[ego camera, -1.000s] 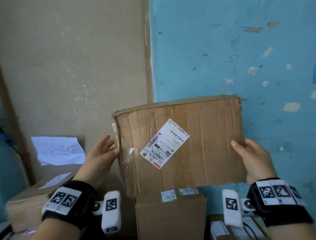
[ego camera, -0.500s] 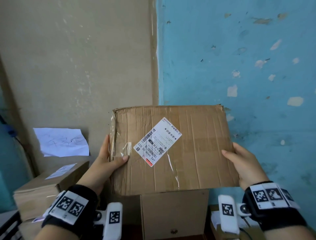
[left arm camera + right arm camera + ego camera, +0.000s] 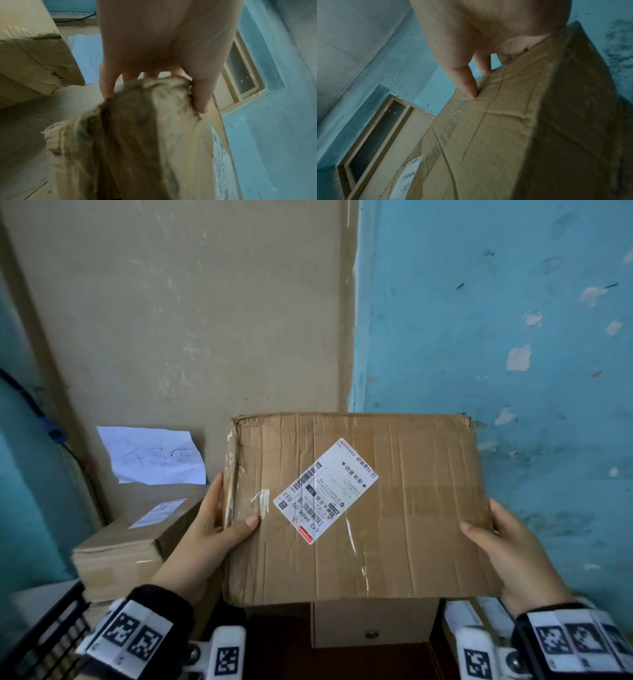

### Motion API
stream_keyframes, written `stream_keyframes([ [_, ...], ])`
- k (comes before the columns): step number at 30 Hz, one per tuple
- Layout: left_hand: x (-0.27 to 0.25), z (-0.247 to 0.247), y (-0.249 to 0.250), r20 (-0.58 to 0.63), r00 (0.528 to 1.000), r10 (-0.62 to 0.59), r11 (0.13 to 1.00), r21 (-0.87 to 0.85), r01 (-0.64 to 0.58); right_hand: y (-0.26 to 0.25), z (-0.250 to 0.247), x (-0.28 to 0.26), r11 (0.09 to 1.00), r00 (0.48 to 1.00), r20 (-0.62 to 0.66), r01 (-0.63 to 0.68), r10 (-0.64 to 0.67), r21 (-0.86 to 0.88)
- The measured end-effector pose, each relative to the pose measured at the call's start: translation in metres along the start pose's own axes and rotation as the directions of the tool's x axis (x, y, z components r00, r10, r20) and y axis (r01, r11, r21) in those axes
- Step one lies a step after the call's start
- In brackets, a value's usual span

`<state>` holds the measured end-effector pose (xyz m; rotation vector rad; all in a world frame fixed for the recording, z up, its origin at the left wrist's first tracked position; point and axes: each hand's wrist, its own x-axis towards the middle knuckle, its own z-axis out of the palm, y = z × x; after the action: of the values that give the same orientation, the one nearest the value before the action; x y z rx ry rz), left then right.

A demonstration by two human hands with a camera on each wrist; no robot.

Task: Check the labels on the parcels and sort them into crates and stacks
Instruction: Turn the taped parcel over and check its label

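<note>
at each side edge of the cardboard parcel [image 3: 394, 508], left hand [image 3: 209, 539] and right hand [image 3: 510, 556] grip clamped.

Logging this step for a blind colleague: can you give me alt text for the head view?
Both hands hold a creased cardboard parcel up, left hand and right hand at its side edges, its white shipping label slanted and facing the camera. Behind are a beige and blue wall, other boxes below.
</note>
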<state>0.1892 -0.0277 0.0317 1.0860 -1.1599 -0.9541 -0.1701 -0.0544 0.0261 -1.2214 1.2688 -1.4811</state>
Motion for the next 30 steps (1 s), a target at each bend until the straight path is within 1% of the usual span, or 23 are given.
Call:
stream_keyframes([
  [2, -0.005, -0.009, -0.001, 0.013, 1.000, -0.009, 1.000, 0.002, 0.009, 0.006, 0.001, -0.007, 0.999, 1.000, -0.006, -0.023, 0.023, 0.042],
  [5, -0.019, -0.018, 0.005, 0.017, 0.999, -0.036, 0.999, -0.006, 0.036, 0.014, 0.000, -0.019, 0.998, 0.999, 0.014, -0.039, 0.039, 0.058],
  [7, -0.029, -0.022, 0.016, 0.021, 0.999, -0.026, 1.000, 0.005, 0.026, 0.014, 0.001, -0.025, 0.994, 0.998, 0.041, -0.054, 0.050, 0.100],
  [9, -0.039, -0.022, 0.026, 0.001, 1.000, -0.007, 1.000, 0.019, 0.007, 0.010, 0.002, -0.031, 0.988, 0.996, 0.074, -0.055, 0.045, 0.145],
  [11, -0.051, -0.021, 0.035, -0.026, 1.000, 0.016, 0.999, 0.047, -0.015, 0.008, 0.001, -0.036, 0.983, 0.995, 0.095, -0.032, 0.015, 0.182],
  [13, -0.062, -0.022, 0.043, -0.028, 0.999, 0.022, 0.996, 0.092, -0.020, 0.011, 0.000, -0.040, 0.980, 0.997, 0.073, -0.009, -0.005, 0.200],
  [18, -0.084, -0.035, 0.046, -0.049, 0.998, -0.025, 0.986, 0.164, 0.033, 0.020, -0.008, -0.056, 0.934, 0.991, 0.134, -0.063, 0.016, 0.351],
  [19, -0.088, -0.037, 0.046, -0.055, 0.998, -0.032, 0.985, 0.170, 0.041, 0.027, -0.009, -0.060, 0.940, 0.988, 0.151, -0.056, 0.005, 0.336],
  [21, -0.096, -0.043, 0.044, -0.065, 0.997, -0.045, 0.982, 0.182, 0.056, 0.040, -0.004, -0.072, 0.968, 0.990, 0.140, -0.020, -0.016, 0.252],
  [24, -0.110, -0.062, 0.038, -0.091, 0.994, -0.054, 0.978, 0.195, 0.071, 0.043, 0.009, -0.090, 0.969, 0.986, 0.165, -0.017, -0.025, 0.247],
  [27, -0.128, -0.092, 0.036, -0.110, 0.991, -0.078, 0.975, 0.197, 0.098, 0.046, 0.031, -0.108, 0.981, 0.984, 0.175, 0.003, -0.037, 0.195],
  [30, -0.144, -0.134, 0.039, -0.143, 0.985, -0.092, 0.974, 0.194, 0.119, 0.044, 0.065, -0.134, 0.987, 0.978, 0.206, 0.011, -0.044, 0.159],
])
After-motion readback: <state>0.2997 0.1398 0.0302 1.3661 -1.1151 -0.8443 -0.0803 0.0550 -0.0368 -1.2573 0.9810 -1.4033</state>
